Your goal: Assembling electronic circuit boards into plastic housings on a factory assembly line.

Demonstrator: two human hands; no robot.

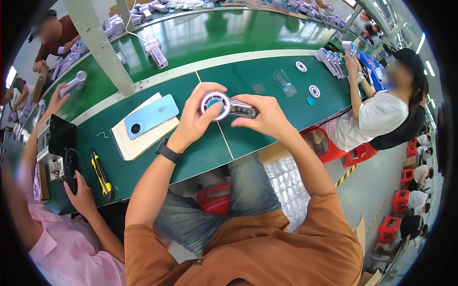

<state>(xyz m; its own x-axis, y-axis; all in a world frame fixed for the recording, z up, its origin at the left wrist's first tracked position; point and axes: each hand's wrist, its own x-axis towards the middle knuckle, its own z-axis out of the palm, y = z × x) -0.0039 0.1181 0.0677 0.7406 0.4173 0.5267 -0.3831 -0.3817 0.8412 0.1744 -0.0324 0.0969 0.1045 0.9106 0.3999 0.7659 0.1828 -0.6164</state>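
Between my two hands is a small handheld fan with a pale purple ring head and an opened handle (pixel 243 110) showing dark parts inside. My left hand (pixel 198 107) is closed round the head, its thumb pressed over the blue centre. My right hand (pixel 268 116) grips the handle's end between thumb and fingers. Beyond the fan on the green bench lie a clear plastic cover (pixel 285 83), a purple and white ring (pixel 300 66), a second such ring (pixel 314 88) and a small blue disc (pixel 310 101).
To the left, a light blue phone (pixel 155 116) rests on dotted sheets (pixel 125 148), near a yellow utility knife (pixel 101 175). Co-workers sit close on both sides; the left one holds a black tool (pixel 71 174). Several fans (pixel 330 63) lie at right. A green conveyor (pixel 214 35) runs behind.
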